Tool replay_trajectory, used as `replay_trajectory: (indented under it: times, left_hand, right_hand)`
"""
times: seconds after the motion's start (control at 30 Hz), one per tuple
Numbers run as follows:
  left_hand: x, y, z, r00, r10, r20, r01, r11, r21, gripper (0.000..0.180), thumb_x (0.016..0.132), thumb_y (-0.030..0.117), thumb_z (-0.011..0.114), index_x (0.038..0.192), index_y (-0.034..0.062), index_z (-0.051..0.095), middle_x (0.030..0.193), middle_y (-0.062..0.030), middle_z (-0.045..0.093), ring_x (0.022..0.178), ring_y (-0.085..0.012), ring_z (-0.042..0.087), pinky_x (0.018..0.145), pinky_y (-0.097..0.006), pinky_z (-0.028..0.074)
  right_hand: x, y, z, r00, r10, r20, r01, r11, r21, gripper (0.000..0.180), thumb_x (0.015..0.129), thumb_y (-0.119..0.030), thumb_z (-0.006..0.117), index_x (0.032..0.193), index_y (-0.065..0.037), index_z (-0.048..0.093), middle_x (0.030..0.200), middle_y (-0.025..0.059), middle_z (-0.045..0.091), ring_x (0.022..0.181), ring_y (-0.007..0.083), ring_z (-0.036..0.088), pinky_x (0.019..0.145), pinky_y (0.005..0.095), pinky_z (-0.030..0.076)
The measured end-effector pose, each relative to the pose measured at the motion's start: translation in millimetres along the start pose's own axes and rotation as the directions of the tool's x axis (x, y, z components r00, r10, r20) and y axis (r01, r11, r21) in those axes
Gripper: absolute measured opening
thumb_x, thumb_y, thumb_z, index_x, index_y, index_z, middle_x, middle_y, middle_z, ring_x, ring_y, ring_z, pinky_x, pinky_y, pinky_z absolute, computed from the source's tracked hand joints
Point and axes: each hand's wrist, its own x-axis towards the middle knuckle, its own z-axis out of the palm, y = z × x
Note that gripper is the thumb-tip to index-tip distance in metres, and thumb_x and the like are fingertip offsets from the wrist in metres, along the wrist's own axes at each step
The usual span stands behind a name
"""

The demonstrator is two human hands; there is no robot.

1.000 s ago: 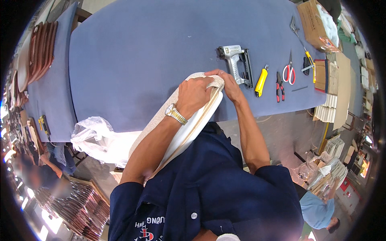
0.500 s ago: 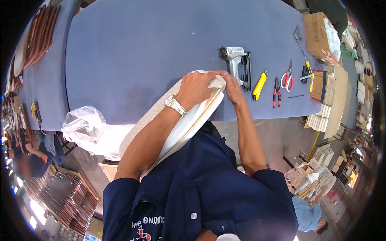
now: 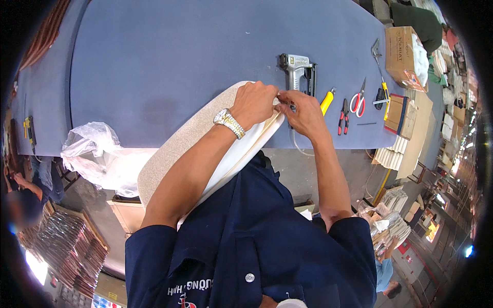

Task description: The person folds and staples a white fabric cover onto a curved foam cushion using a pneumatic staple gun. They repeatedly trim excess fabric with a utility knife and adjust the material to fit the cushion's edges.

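While the person leans over the near edge of the blue table [image 3: 154, 61], both hands meet at the far end of a long pad [image 3: 177, 154]. The pad is pale and speckled on its left face, and white cloth [image 3: 233, 164] runs along its right side. It rests on the table edge and slants back toward the person's body.

The left hand [image 3: 254, 102] is curled over the top of the pad, fingers bent and gripping it. The right hand [image 3: 303, 110] is pinched narrow, thumb and fingers together, holding a bit of the cloth at the pad's far end.

How far along is the work? It looks like the cloth already lies smooth along the right side, and the hands are now busy at the far end. The stapler [image 3: 298, 69] stands just past the hands, on the table, and nobody is holding it. So I think the pinned part is not done at this end yet. I cannot see any staples.

Right of the stapler lie a yellow knife [image 3: 327, 101], small pliers [image 3: 343, 110] and scissors [image 3: 358, 100]. A clear bag [image 3: 97, 154] hangs off the table edge to the left.

The near end of the pad is hidden behind the left arm and the dark blue shirt [image 3: 267, 241]. The fingertips cover the spot being worked, so it is hard to tell just how the cloth is folded.
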Motion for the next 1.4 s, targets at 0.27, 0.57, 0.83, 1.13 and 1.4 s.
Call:
replay_trajectory:
  times: [0.27,0.57,0.83,1.13,1.4]
  left_hand:
    - [-14.4,-10.4,6.8,0.983,0.169,-0.071,-0.167,0.986,0.026,0.040,0.089,0.026,0.070,0.125,0.0075,0.069,0.110,-0.0248,0.072,0.102,-0.0401,0.070,0.088,-0.051,0.055]
    - [-13.0,-3.8,16.6,1.000,-0.019,0.022,0.021,0.994,-0.107,0.031,0.086,0.025,0.068,0.116,0.0162,0.075,0.097,-0.0169,0.075,0.083,-0.0371,0.073,0.076,-0.051,0.056]
    - [-9.5,-4.1,19.7,0.994,-0.026,0.104,0.035,0.996,-0.083,0.030,0.084,0.023,0.069,0.112,0.0195,0.076,0.094,-0.0131,0.076,0.080,-0.0354,0.074,0.072,-0.050,0.056]
    - [-5.7,-5.9,32.0,0.996,0.041,0.079,-0.039,0.999,-0.027,0.026,0.080,0.022,0.071,0.105,0.0172,0.076,0.096,-0.0098,0.076,0.080,-0.0342,0.074,0.070,-0.048,0.058]
    - [-18.8,-19.3,40.0,0.977,0.211,0.031,-0.213,0.959,0.184,0.028,0.083,0.031,0.074,0.109,0.0188,0.077,0.139,-0.0076,0.066,0.139,-0.0344,0.051,0.112,-0.065,0.037]
  right_hand:
    - [0.5,8.3,5.7,0.998,0.065,-0.003,-0.065,0.998,0.003,0.016,0.084,-0.016,0.077,0.095,-0.004,0.073,0.093,0.0139,0.073,0.084,0.0371,0.070,0.076,0.0468,0.053]
    - [-5.5,15.6,11.2,0.984,0.175,0.038,-0.177,0.982,0.064,0.018,0.082,-0.014,0.079,0.096,-0.005,0.074,0.093,0.0140,0.073,0.083,0.0368,0.070,0.075,0.0447,0.053]
    - [-16.4,29.0,19.3,0.976,0.197,0.096,-0.213,0.956,0.203,0.023,0.082,-0.010,0.079,0.099,0.002,0.071,0.106,0.0154,0.073,0.091,0.0373,0.070,0.080,0.0435,0.054]
    - [-31.0,22.4,51.7,0.985,0.156,-0.079,-0.155,0.988,0.022,0.029,0.081,0.002,0.070,0.108,-0.003,0.063,0.102,0.0155,0.069,0.090,0.0381,0.068,0.075,0.0444,0.055]
    - [-53.9,29.4,91.3,0.959,0.123,-0.256,-0.091,0.987,0.135,0.023,0.083,0.000,0.068,0.105,-0.003,0.060,0.098,0.0164,0.063,0.087,0.0412,0.066,0.073,0.0491,0.054]
